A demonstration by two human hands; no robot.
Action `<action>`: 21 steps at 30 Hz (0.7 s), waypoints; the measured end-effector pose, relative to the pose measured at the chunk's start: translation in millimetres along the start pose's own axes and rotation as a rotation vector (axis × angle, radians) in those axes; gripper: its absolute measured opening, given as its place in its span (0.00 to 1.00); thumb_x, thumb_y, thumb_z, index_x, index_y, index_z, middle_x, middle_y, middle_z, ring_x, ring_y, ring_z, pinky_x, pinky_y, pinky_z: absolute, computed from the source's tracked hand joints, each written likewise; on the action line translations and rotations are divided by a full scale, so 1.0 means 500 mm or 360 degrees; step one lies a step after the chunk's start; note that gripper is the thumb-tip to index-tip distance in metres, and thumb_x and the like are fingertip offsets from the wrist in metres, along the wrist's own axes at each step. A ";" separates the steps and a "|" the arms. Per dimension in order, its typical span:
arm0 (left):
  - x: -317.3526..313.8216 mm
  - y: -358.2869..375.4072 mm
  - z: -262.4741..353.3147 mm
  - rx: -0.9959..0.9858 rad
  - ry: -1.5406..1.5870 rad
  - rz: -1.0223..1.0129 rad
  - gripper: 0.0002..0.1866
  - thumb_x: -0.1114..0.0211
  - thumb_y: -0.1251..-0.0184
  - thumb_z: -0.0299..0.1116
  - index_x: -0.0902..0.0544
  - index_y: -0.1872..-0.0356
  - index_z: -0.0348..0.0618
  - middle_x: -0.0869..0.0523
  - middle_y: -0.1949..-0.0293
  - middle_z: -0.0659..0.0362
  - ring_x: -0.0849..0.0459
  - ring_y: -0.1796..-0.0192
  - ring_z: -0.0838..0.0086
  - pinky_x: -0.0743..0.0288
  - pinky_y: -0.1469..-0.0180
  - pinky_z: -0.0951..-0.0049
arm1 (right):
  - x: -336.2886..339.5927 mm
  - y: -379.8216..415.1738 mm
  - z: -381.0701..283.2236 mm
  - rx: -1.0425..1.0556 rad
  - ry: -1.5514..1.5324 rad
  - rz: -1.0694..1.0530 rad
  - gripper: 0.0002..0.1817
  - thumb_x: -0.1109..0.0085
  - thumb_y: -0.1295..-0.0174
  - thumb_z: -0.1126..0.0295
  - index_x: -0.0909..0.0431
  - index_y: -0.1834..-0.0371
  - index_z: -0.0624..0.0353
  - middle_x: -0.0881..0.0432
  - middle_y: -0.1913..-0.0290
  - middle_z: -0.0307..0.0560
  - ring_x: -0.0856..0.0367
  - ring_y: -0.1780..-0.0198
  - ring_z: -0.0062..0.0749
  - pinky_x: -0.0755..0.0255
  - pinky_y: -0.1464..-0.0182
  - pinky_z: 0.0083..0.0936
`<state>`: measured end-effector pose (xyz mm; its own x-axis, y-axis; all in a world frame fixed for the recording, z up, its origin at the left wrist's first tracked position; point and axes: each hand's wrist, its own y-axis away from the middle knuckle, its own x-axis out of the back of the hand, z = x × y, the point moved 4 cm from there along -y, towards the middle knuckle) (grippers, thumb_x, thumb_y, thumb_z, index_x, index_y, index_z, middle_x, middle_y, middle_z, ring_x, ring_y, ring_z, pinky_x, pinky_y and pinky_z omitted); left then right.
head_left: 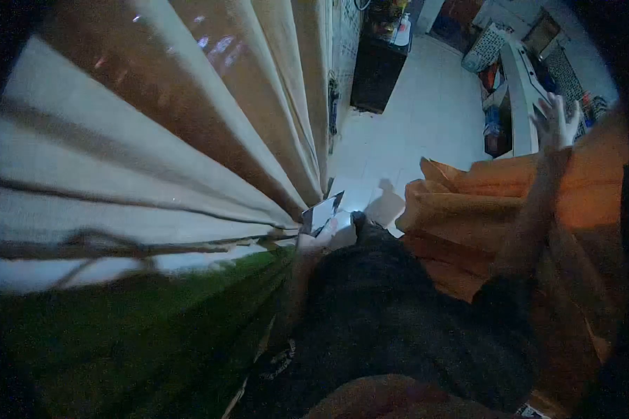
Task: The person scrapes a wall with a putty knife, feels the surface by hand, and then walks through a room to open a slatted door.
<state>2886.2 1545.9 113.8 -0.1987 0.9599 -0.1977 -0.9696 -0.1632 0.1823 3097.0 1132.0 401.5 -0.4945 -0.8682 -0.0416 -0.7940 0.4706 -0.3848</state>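
Note:
Low in the middle, my left hand (316,241) is closed around a flat, phone-like rectangle (323,211) with a pale face and a dark edge. Its details are too dim to make out. A patch of bright light falls on the floor just beyond it. Beside this hand hang the folds of a beige and brown curtain (210,126). My right arm is stretched out to the far right over an orange curtain (468,202). My right hand (558,124) is raised with its fingers spread, and nothing shows in it.
Pale floor tiles (391,133) run ahead between the curtains. A dark cabinet (379,73) with a pump bottle (402,31) on top stands at the left. Along the right is a white-edged table or counter (521,91) with assorted items. Green cloth (154,335) hangs at lower left.

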 end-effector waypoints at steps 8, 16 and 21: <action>-0.041 -0.179 0.040 0.0169 -0.0176 0.0011 0.09 0.44 0.30 0.31 0.20 0.53 0.44 0.27 0.76 0.72 0.34 0.76 0.88 0.40 0.74 0.85 | 0.055 -0.146 0.147 0.0366 0.0737 0.0106 0.28 0.38 0.39 0.61 0.33 0.39 0.62 0.25 0.46 0.47 0.25 0.47 0.31 0.28 0.52 0.28; -0.204 -0.473 0.101 -0.0630 -0.0759 -0.0268 0.12 0.46 0.30 0.31 0.25 0.49 0.40 0.27 0.43 0.54 0.31 0.39 0.64 0.36 0.39 0.65 | 0.006 -0.031 0.600 -0.0124 0.1560 -0.1057 0.26 0.36 0.43 0.58 0.29 0.46 0.63 0.21 0.54 0.56 0.21 0.54 0.41 0.28 0.53 0.34; -0.222 -0.641 0.159 -0.0651 -0.1066 -0.0044 0.13 0.45 0.31 0.31 0.24 0.48 0.43 0.37 0.32 0.52 0.44 0.28 0.59 0.48 0.29 0.59 | 0.140 -0.010 0.816 -0.0940 0.1810 -0.1336 0.27 0.37 0.43 0.52 0.25 0.52 0.64 0.18 0.61 0.59 0.19 0.60 0.50 0.27 0.58 0.38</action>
<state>3230.6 1509.7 154.1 -0.1717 0.8767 0.4495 -0.9743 -0.0836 -0.2091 3210.9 1004.5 24.3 0.3726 -0.4600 0.8060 -0.8608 0.1532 0.4854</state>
